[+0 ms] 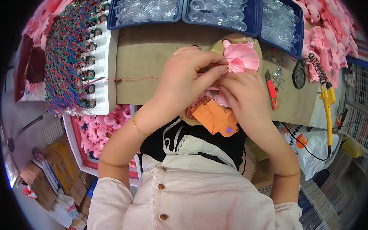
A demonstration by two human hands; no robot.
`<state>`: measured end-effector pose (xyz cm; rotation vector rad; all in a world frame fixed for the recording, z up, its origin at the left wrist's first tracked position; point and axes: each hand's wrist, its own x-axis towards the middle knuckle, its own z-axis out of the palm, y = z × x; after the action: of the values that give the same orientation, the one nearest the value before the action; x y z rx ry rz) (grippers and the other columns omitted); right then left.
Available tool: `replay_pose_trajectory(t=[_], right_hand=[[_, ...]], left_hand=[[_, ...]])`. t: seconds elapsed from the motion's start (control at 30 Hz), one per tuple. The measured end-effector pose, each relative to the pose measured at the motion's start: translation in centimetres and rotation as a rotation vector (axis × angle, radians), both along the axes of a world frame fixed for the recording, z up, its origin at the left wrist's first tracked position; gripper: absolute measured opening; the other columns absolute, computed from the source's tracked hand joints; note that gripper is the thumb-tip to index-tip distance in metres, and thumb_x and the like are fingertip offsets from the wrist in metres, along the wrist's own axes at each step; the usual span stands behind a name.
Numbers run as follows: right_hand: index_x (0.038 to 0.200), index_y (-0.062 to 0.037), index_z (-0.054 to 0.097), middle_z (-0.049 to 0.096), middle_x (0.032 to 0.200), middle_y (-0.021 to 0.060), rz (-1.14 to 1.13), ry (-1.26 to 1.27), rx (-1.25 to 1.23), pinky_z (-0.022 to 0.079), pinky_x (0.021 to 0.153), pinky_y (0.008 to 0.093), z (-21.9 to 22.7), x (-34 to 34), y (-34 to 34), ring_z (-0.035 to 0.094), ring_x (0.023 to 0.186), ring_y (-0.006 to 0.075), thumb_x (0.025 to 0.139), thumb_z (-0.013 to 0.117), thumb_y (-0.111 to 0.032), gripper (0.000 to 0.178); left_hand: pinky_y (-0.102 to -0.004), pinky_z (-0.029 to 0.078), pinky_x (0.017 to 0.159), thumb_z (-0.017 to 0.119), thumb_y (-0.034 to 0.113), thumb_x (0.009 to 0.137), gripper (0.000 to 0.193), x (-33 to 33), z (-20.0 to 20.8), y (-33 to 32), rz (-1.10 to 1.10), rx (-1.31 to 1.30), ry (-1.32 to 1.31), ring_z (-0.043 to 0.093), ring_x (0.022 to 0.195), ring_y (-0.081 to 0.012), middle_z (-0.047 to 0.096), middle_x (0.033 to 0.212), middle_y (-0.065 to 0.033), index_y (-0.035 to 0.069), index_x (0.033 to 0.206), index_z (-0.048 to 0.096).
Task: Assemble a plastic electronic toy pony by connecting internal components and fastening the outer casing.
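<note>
A pink plastic toy shell [243,56] lies hollow side up in a tan holder [257,46] beyond my hands. My left hand [189,72] is closed in a pinch at the shell's near left edge, its thumb and forefinger together on something too small to make out. Beside it, my right hand [245,89] bends its fingers in a pinch at the same edge; what they hold is hidden. Just below the hands sits an orange plastic casing [214,118] with a small purple piece, partly over another pink part. Thin reddish wires [140,78] run from the left to beneath my left hand.
Blue bins [183,19] of clear plastic parts line the far side. A white foam tray [106,67] with bundled wires and round black parts stands left. At right are a red-handled tool [272,93], a yellow soldering iron [327,103] and piled pink shells [326,43].
</note>
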<state>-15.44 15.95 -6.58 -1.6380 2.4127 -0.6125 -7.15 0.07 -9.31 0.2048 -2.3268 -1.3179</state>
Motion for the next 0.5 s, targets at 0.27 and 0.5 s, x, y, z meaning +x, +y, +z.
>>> replay_pose_trajectory(t=[0.27,0.5], right_hand=[[0.110,-0.0034,0.056,0.051,0.107,0.0098,-0.178,0.057,0.161,0.034,0.091,0.0438,2.6,5.4,2.7,0.047,0.102,0.0288,0.061,0.081,-0.028,0.061],[0.115,-0.0027,0.057,0.051,0.115,0.0137,0.013,-0.240,0.028,0.046,0.085,0.0376,3.7,0.7,1.9,0.053,0.103,0.0304,0.058,0.079,-0.003,0.061]], left_hand=[[-0.0300,0.042,0.060,0.066,0.019,0.083,0.018,-0.8,2.4,-0.9,0.000,-0.333,-0.173,0.057,0.069,-0.0151,0.063,0.076,-0.0082,0.002,0.091,0.068],[-0.0277,0.048,0.060,0.063,0.017,0.084,0.020,-0.3,1.9,-1.7,0.038,0.428,-0.388,0.062,0.065,-0.0149,0.067,0.083,-0.0092,0.003,0.097,0.068]])
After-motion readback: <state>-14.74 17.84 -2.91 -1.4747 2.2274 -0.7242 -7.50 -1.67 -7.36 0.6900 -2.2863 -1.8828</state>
